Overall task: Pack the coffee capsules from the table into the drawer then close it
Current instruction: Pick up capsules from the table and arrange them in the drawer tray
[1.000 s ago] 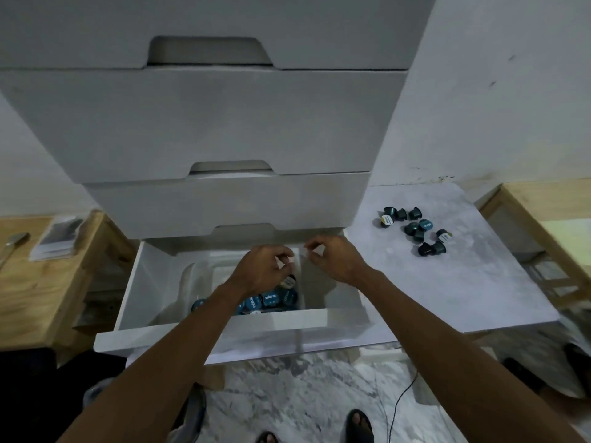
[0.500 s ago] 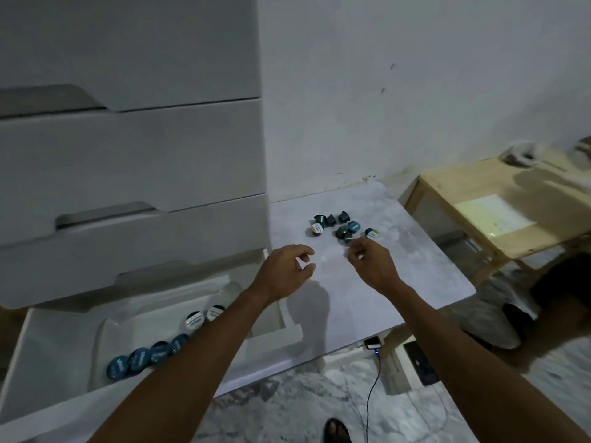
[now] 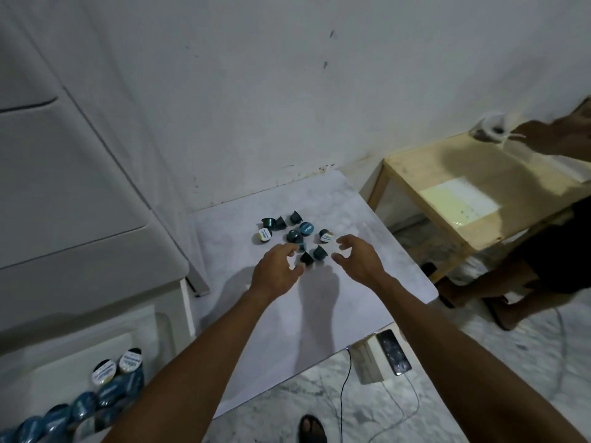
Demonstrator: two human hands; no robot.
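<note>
Both my hands hovered over the marble-patterned table (image 3: 319, 314), just on the near side of the loose cluster of coffee capsules (image 3: 292, 235). My left hand (image 3: 276, 271) was open with the fingers curled, its fingertips right at the nearest dark capsules, though I could not tell whether they touched any. My right hand (image 3: 358, 259) was also spread open and empty, thumb and fingers arched like a claw beside a white-lidded capsule (image 3: 326, 236) at the right edge of the cluster. The capsules lay scattered close together, some on their sides, some showing teal or white lids. To my lower left the drawer (image 3: 80, 353) stood open, with a row of packed capsules (image 3: 96, 391) lying along it, teal lids nearest me and two white lids at the far end. A wooden side table (image 3: 447, 193) stood to the right of the marble one, against the wall.
</note>
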